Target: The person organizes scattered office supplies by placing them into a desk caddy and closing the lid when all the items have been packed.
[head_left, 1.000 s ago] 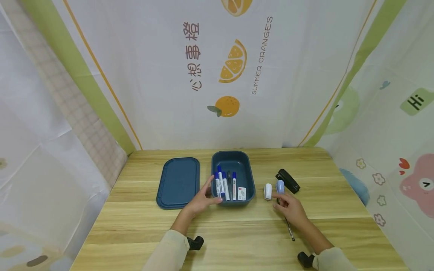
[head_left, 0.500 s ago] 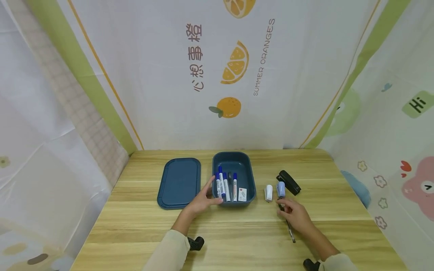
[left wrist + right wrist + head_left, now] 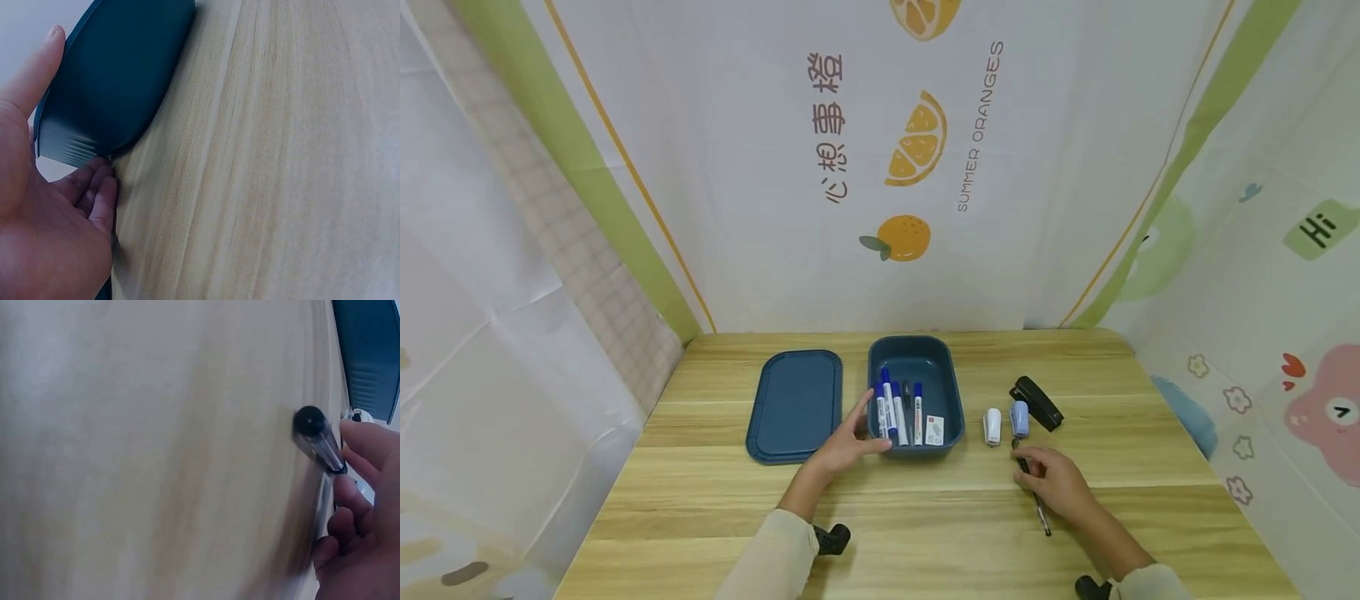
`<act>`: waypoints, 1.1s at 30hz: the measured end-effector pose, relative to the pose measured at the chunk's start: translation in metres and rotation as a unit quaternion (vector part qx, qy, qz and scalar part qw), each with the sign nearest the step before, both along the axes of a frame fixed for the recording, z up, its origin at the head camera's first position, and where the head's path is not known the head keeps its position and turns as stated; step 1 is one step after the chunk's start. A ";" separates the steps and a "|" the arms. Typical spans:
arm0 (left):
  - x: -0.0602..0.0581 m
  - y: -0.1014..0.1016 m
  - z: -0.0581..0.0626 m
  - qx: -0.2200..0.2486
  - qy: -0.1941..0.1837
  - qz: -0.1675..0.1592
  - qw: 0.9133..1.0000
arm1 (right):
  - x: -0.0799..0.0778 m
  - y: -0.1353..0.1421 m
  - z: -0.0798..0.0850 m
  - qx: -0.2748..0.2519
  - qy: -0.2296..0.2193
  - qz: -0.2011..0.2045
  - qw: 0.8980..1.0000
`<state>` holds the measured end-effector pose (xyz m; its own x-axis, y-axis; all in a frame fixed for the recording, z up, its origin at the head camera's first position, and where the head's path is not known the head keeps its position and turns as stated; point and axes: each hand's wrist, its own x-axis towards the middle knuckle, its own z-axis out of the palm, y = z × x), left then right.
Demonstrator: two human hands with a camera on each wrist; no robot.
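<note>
A dark blue plastic box [image 3: 953,392] sits mid-table in the head view. Inside it lie several blue-capped markers [image 3: 897,417], a dark pen [image 3: 907,396] and a small white packet [image 3: 935,430]. My left hand [image 3: 844,446] holds the box's near left corner, thumb on the front wall and fingers along the left side. To the right, my right hand [image 3: 1054,479] pinches a black-and-clear ballpoint pen [image 3: 1040,510] between thumb and fingers. The pen's black end [image 3: 309,420] points toward the camera in the right wrist view.
Left of the box lies its flat blue lid [image 3: 796,404]. Beyond the right hand are a white small stapler-like item [image 3: 992,426], a similar light-blue one [image 3: 1018,418] and a black stapler [image 3: 1036,402]. A printed curtain [image 3: 760,208] hangs behind the table.
The right hand has shifted slightly right and nearer, away from the white and light-blue items, and now pinches the pen. The left hand stays at the box.
</note>
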<state>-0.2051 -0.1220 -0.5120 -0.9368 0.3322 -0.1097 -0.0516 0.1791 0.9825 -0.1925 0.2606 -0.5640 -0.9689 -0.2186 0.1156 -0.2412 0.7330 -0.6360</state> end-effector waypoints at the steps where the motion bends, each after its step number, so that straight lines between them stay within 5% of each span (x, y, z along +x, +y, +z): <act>1: 0.002 0.000 0.004 0.000 -0.001 -0.001 1.000 | 0.000 0.000 0.000 0.004 -0.006 0.001 1.000; 8: 0.007 0.001 0.013 0.002 0.003 -0.003 1.000 | 0.000 0.000 0.004 0.030 -0.043 0.025 0.998; 19: -0.008 -0.001 -0.019 -0.012 0.015 0.008 1.000 | 0.001 -0.001 0.008 0.021 -0.044 0.035 0.998; 28: -0.009 -0.003 -0.019 -0.010 0.007 0.009 1.000 | 0.001 0.001 0.012 0.004 -0.051 0.058 0.997; 33: -0.002 -0.001 -0.003 0.001 0.004 0.000 1.000 | 0.000 0.001 0.017 -0.001 -0.030 0.073 0.997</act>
<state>-0.2067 -0.1234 -0.5146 -0.9377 0.3323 -0.1017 -0.0440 0.1765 0.9833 -0.1926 0.2619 -0.5468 -0.9319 -0.3580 0.0579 -0.3065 0.6922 -0.6534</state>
